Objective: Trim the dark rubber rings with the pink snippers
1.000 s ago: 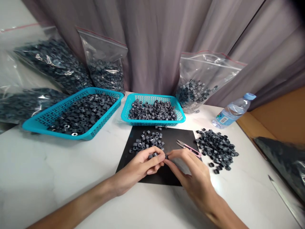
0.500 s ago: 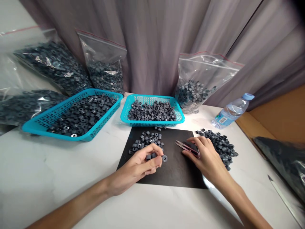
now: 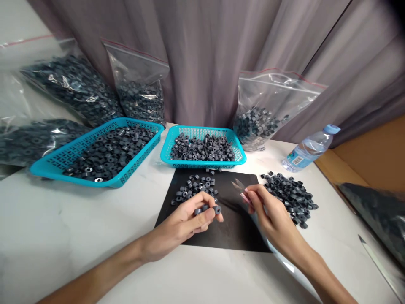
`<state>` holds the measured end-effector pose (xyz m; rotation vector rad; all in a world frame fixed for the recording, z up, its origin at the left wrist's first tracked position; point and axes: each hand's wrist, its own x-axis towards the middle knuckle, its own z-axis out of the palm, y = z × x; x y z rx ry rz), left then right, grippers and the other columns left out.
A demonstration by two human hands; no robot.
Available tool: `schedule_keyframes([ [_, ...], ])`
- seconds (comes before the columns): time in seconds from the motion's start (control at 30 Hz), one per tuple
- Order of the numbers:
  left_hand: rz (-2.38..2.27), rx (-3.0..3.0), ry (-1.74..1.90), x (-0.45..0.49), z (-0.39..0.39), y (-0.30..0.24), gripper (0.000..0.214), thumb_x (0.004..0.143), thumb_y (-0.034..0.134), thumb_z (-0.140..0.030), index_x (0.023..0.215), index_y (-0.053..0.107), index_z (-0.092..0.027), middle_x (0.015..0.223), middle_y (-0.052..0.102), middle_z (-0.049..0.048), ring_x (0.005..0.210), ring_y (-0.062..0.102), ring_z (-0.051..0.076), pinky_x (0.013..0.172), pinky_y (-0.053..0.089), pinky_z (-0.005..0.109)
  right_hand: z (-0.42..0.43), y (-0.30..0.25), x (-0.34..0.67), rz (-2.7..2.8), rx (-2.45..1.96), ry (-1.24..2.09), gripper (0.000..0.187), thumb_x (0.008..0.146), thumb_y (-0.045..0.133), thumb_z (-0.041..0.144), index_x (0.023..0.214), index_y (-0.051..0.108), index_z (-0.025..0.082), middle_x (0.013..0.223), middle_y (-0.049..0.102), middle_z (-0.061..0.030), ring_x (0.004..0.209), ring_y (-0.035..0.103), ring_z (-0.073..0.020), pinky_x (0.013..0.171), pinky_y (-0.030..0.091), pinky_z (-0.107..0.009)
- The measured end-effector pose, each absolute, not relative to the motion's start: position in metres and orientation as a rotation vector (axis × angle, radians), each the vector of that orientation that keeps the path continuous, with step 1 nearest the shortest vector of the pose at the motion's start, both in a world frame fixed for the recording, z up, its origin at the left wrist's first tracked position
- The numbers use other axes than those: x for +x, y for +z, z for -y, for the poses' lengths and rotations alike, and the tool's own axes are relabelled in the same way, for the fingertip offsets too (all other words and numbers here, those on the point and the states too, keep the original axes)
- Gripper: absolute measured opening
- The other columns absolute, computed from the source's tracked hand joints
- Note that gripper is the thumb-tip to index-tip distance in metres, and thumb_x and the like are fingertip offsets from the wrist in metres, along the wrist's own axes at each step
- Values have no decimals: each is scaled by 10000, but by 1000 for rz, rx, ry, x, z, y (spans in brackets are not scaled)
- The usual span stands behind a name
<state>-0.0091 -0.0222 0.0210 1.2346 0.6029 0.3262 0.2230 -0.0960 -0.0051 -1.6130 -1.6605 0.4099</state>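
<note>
My left hand rests on the black mat, its fingers curled round a few small grey rubber rings; one ring is pinched at the thumb tip. My right hand is closed on the pink-handled snips and holds them just above the mat, blades pointing up and left. A small pile of grey rings lies on the mat beyond my left hand. Another loose pile of rings lies on the white table right of the mat.
Two turquoise baskets of grey rings stand behind the mat. Several clear bags of rings lean on the curtain. A water bottle lies at the right; a dark bag sits at the right edge.
My right hand left the ring at my left fingertips, went right to the snips lying on the mat, closed on them and lifted them. My left hand kept its rings and barely moved.
</note>
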Motion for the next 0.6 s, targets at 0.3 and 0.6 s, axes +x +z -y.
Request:
schedule_keyframes([
  [0.3, -613, 1218, 358, -8, 22, 19, 222, 933, 567, -437, 949, 518, -222, 934, 544, -14, 670, 318, 108, 625, 266, 268, 108, -1, 180, 1368, -1327, 826, 268, 951, 547, 435, 1032, 634, 195, 809, 573, -13, 716, 542, -143, 641, 482, -235],
  [0.6, -559, 1179, 317, -6, 27, 13, 223, 963, 518, -445, 965, 472, -227, 811, 361, -59, 671, 255, 104, 624, 242, 266, 110, -5, 165, 1259, -1305, 761, 124, 875, 677, 327, 910, 680, 208, 744, 492, 16, 630, 462, -105, 538, 392, -205],
])
